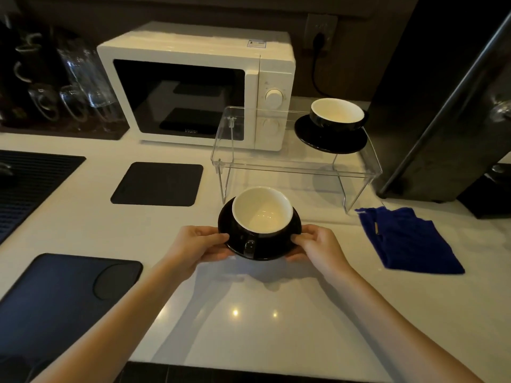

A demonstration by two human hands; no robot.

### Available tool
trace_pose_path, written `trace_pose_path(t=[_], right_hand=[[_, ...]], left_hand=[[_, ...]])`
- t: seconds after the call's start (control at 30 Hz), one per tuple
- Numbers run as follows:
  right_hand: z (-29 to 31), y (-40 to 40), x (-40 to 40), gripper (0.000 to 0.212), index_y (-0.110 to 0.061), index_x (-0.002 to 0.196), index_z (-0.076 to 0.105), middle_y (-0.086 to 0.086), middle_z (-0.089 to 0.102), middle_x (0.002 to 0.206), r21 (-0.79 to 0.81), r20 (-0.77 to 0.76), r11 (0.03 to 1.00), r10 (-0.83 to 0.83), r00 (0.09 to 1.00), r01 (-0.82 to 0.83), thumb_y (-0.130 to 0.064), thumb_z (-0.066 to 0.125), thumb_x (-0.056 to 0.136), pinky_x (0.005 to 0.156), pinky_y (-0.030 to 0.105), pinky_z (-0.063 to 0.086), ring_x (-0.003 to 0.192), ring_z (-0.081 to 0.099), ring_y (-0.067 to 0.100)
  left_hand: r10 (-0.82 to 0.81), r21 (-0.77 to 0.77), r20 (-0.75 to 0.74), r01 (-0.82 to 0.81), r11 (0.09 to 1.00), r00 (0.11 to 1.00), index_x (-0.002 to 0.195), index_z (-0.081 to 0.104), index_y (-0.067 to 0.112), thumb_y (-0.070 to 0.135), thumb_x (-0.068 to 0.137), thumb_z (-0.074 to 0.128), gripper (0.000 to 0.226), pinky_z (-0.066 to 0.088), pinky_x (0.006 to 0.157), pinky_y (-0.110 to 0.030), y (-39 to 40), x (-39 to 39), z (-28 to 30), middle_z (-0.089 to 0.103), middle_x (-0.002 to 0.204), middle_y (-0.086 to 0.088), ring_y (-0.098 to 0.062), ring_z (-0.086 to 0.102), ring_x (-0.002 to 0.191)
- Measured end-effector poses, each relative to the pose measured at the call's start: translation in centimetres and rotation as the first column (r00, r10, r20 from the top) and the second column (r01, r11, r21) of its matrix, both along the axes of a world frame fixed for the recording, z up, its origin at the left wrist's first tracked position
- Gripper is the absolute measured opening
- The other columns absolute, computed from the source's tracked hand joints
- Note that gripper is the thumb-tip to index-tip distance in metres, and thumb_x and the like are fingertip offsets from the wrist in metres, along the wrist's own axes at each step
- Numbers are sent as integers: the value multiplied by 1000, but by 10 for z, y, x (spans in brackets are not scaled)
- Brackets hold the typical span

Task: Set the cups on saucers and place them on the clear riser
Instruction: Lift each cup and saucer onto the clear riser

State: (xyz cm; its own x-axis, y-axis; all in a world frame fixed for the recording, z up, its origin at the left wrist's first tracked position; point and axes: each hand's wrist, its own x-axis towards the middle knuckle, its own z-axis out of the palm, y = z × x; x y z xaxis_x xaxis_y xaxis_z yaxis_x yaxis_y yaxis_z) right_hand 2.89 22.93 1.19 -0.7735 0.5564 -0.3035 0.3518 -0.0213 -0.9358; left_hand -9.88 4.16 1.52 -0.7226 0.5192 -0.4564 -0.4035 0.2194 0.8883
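Observation:
A black cup with a cream inside [262, 210] sits on a black saucer [272, 248], held a little above the white counter just in front of the clear riser [276, 158]. My left hand [197, 246] grips the saucer's left rim and my right hand [315, 246] grips its right rim. The cup's handle points toward me. A second black cup [337, 113] on its own saucer [331, 140] stands on the right end of the riser's top. The left part of the riser's top is bare.
A white microwave [193, 87] stands behind the riser. A folded blue cloth [406, 240] lies right of my hands. Two dark mats [157, 183] [60, 299] lie on the counter at left, glasses [83, 78] at back left, and a dark appliance [442, 106] at right.

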Motion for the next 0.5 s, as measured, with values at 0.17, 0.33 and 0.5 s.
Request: trace_pose_path(t=[0.17,0.33,0.5], right_hand=[[32,-9,14,13,-9,83,61,10,70,64,2,-84,999,39,996,-39,1,53,87,46,20,54,51,69,19],[66,-6,11,10,-4,86,62,8,71,58,42,-153,992,121,981,-116,1,53,87,47,21,56,51,69,20],[97,3,-6,11,-4,83,62,2,71,52,80,-214,987,156,964,-142,0,53,87,46,21,55,50,69,17]], left_hand=[[11,21,-18,-10,1000,1000,87,70,4,3,80,61,11,54,48,-18,-14,15,28,74,74,-15,-18,71,60],[30,80,-61,-25,996,998,83,71,5,4,80,59,12,52,44,-16,-20,18,59,75,72,-13,-16,71,60],[65,109,-123,-51,993,990,84,70,4,5,77,61,11,51,43,-16,-14,1,92,75,72,-13,-16,71,60]])
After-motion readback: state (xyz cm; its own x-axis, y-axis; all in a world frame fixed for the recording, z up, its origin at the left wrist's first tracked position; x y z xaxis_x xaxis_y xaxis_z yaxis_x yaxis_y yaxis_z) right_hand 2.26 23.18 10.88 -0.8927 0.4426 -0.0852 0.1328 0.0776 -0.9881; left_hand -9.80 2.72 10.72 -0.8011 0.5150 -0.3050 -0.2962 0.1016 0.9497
